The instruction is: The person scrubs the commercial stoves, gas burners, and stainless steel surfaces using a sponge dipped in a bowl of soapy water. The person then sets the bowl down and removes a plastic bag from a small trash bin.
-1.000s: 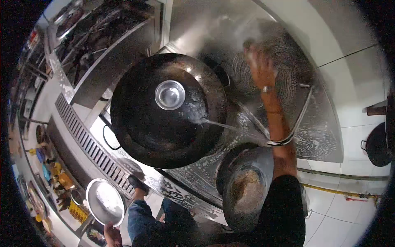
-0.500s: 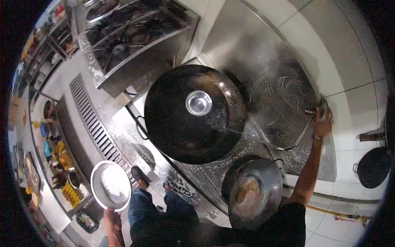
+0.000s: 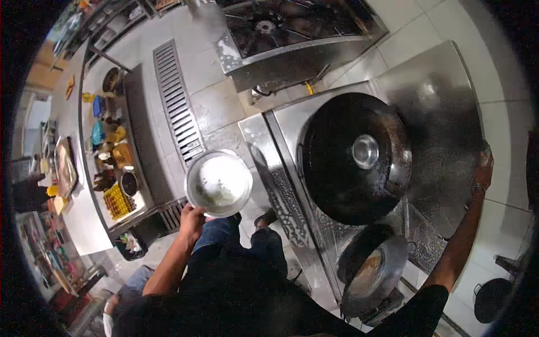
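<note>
My left hand [image 3: 192, 221] grips the rim of a round metal basin [image 3: 216, 213] with white, sudsy-looking contents, held over the floor left of the stove. At the far right, my right hand [image 3: 484, 171] is at the outer edge of the steel backsplash [image 3: 438, 106], its fingers curled. Whatever it may hold is too blurred to name. Between my hands, a large black wok [image 3: 331, 163] sits on the stove with a small metal bowl [image 3: 365, 151] inside. Closer to me, a second wok [image 3: 387, 281] leans tilted. Foam streaks the steel stove top [image 3: 292, 219].
Another gas range [image 3: 292, 53] stands ahead. A slotted floor drain [image 3: 178, 106] runs along the left, beside a counter [image 3: 90, 224] and a shelf with a yellow crate [image 3: 119, 202]. A black pan [image 3: 493, 300] hangs on the tiled wall at right.
My view has turned left, so the stove and woks appear farther right. The basin is higher and closer to the stove in view. My right hand remains by the backsplash's edge.
</note>
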{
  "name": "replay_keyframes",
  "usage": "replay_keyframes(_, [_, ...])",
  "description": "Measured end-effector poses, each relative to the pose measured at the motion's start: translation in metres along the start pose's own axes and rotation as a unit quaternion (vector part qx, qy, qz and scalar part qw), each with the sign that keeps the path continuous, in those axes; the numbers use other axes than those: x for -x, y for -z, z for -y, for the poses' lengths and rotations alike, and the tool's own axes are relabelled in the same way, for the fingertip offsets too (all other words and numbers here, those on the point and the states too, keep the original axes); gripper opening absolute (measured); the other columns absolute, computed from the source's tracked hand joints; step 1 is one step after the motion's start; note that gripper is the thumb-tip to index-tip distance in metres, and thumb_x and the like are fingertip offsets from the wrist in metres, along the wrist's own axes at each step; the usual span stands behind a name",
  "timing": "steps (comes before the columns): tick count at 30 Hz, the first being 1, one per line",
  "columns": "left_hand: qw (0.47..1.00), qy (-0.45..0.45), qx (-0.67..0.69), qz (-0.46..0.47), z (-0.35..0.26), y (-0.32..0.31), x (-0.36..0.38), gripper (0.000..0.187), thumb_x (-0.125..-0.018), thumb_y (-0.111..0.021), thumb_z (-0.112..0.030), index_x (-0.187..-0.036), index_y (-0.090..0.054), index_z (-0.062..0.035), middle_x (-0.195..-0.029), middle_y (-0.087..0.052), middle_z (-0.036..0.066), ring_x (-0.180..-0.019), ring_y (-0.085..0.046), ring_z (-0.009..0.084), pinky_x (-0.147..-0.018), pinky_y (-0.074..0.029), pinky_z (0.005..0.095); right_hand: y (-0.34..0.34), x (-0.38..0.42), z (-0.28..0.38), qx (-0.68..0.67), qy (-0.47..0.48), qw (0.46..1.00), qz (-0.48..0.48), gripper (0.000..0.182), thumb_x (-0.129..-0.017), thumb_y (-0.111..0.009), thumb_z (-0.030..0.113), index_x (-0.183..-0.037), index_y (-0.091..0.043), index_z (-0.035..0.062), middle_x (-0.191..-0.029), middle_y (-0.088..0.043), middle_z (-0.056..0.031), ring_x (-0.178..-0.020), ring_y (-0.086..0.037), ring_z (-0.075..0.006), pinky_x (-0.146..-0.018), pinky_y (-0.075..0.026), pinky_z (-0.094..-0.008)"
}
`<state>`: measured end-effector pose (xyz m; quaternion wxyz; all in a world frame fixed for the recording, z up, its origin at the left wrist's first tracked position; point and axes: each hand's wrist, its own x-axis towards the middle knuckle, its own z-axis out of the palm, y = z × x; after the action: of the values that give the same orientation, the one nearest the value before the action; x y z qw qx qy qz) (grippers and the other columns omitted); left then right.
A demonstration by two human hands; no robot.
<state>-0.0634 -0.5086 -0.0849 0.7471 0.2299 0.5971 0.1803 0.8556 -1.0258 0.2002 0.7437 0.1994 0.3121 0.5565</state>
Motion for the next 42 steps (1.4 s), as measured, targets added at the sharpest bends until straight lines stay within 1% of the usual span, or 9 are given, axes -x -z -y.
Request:
replay_keyframes(4, [0.998, 0.007, -0.045, 0.037, -0.037, -0.022, -0.032, 0.026, -0.075, -0.055, 0.003, -0.101, -0.053, 0.0017, -0.088, -0.06, 0.011, -0.07, -0.062, 0.0211, -0.058, -0.054, 0.034, 0.084, -0.101, -0.119, -0.668, -0.443, 0.331, 0.498, 0.077, -0.084, -0.044, 0.065, -0.143, -0.031, 0.0168, -0.136, -0.045, -0.0158, -0.12, -0.048, -0.0328, -0.096, -0.043, -0.0443])
replay_keyframes(8, [0.998, 0.027, -0.05, 0.039, -0.064, -0.027, -0.052, 0.025, -0.074, -0.056, 0.001, -0.1, -0.053, 0.0002, -0.083, -0.059, 0.009, -0.067, -0.06, 0.0213, -0.056, -0.052, 0.0356, 0.063, -0.053, -0.052, -0.648, -0.297, 0.578, 0.397, 0.059, -0.091, -0.035, 0.058, -0.139, -0.037, 0.0235, -0.136, -0.044, -0.0143, -0.123, -0.043, -0.0367, -0.1, -0.035, -0.0486])
replay_keyframes(10, [0.996, 0.035, -0.08, 0.021, -0.065, -0.016, -0.064, 0.026, -0.074, -0.055, 0.001, -0.1, -0.054, -0.0005, -0.083, -0.059, 0.008, -0.067, -0.06, 0.0207, -0.056, -0.053, 0.0348, 0.082, -0.078, -0.075, -0.605, -0.468, 0.446, 0.465, 0.09, -0.078, -0.031, 0.079, -0.141, -0.034, 0.0148, -0.134, -0.046, -0.0197, -0.123, -0.042, -0.0408, -0.099, -0.034, -0.0555])
replay_keyframes(14, [0.996, -0.003, -0.081, 0.037, -0.077, -0.004, -0.068, 0.028, -0.074, -0.054, 0.001, -0.102, -0.054, -0.0015, -0.085, -0.06, 0.009, -0.068, -0.061, 0.0205, -0.059, -0.055, 0.0355, 0.112, -0.117, -0.109, -0.592, -0.472, 0.478, 0.445, 0.062, -0.088, -0.041, 0.06, -0.136, -0.041, 0.0203, -0.129, -0.048, -0.0163, -0.113, -0.05, -0.0364, -0.096, -0.039, -0.0493])
replay_keyframes(16, [0.998, -0.023, -0.056, 0.016, -0.079, 0.0, -0.065, 0.031, -0.073, -0.055, -0.001, -0.104, -0.053, -0.0011, -0.09, -0.061, 0.01, -0.074, -0.062, 0.0225, -0.064, -0.055, 0.0385, 0.124, -0.13, -0.082, -0.433, -0.522, 0.641, 0.359, 0.074, -0.085, -0.034, 0.069, -0.14, -0.037, 0.0183, -0.14, -0.039, -0.0151, -0.123, -0.043, -0.0363, -0.1, -0.033, -0.0549])
replay_keyframes(22, [0.997, -0.024, -0.024, -0.071, -0.063, 0.026, -0.052, 0.029, -0.075, -0.057, -0.004, -0.103, -0.054, -0.0047, -0.09, -0.061, 0.006, -0.077, -0.062, 0.0199, -0.058, -0.056, 0.0345, 0.11, -0.335, -0.088, -0.52, -0.387, 0.717, 0.255, 0.063, -0.088, -0.046, 0.049, -0.141, -0.035, 0.0161, -0.137, -0.043, -0.0128, -0.117, -0.049, -0.0304, -0.098, -0.038, -0.0496])
replay_keyframes(34, [0.993, -0.033, 0.016, -0.112, -0.029, 0.081, -0.047, 0.041, -0.078, -0.058, -0.014, -0.117, -0.048, -0.0054, -0.106, -0.055, 0.007, -0.097, -0.055, 0.0227, -0.084, -0.049, 0.0449, 0.219, -0.316, -0.033, -0.687, 0.3, 0.58, 0.318, 0.051, -0.092, -0.05, 0.027, -0.141, -0.036, 0.016, -0.138, -0.044, -0.0086, -0.125, -0.042, -0.0263, -0.104, -0.033, -0.0476])
replay_keyframes(39, [0.989, -0.021, -0.012, -0.144, -0.019, 0.095, -0.052, 0.044, -0.078, -0.058, -0.015, -0.12, -0.048, -0.0052, -0.112, -0.054, 0.007, -0.1, -0.055, 0.0229, -0.086, -0.048, 0.0433, 0.107, -0.369, 0.019, -0.675, -0.148, 0.723, -0.001, 0.045, -0.095, -0.042, 0.022, -0.14, -0.038, 0.0231, -0.149, -0.028, -0.0009, -0.135, -0.03, -0.0232, -0.111, -0.023, -0.0477])
replay_keyframes(42, [0.987, -0.031, 0.014, -0.155, -0.018, 0.092, -0.053, 0.039, -0.077, -0.059, -0.008, -0.115, -0.048, -0.0116, -0.098, -0.056, 0.001, -0.088, -0.056, 0.016, -0.069, -0.047, 0.0371, 0.145, -0.455, 0.035, -0.678, -0.108, 0.719, -0.106, 0.049, -0.092, -0.045, 0.02, -0.14, -0.035, 0.0146, -0.148, -0.027, -0.0115, -0.13, -0.036, -0.0295, -0.107, -0.032, -0.0489])
